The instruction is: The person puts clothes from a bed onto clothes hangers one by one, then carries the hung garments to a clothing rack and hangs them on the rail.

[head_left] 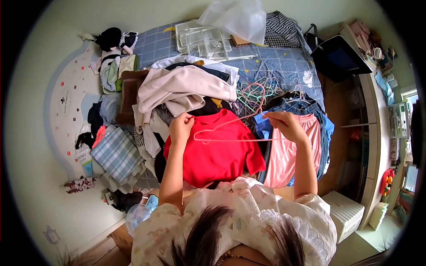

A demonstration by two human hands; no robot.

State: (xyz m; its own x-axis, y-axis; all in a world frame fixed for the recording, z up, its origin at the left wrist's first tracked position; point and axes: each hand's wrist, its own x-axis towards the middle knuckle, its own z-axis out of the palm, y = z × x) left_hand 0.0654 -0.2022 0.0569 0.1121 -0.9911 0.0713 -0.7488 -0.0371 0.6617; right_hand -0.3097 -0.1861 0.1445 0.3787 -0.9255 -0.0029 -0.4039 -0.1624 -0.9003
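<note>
Red shirt (213, 162) lies front and centre; left hand (181, 129) pinches its shoulder edge, right hand (286, 126) is clamped on the pink hanger (230, 140) above it. Best keep shirt taut, hanger level, hook (264, 92) clear of the hanger tangle (270, 82) beyond.

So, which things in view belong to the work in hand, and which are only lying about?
Probably part of the work:
red shirt, at the left hand
pink hanger, held in the right hand
heap of hangers, likely spares

Seemingly just lying about:
plastic bag
black screen
white case
</note>
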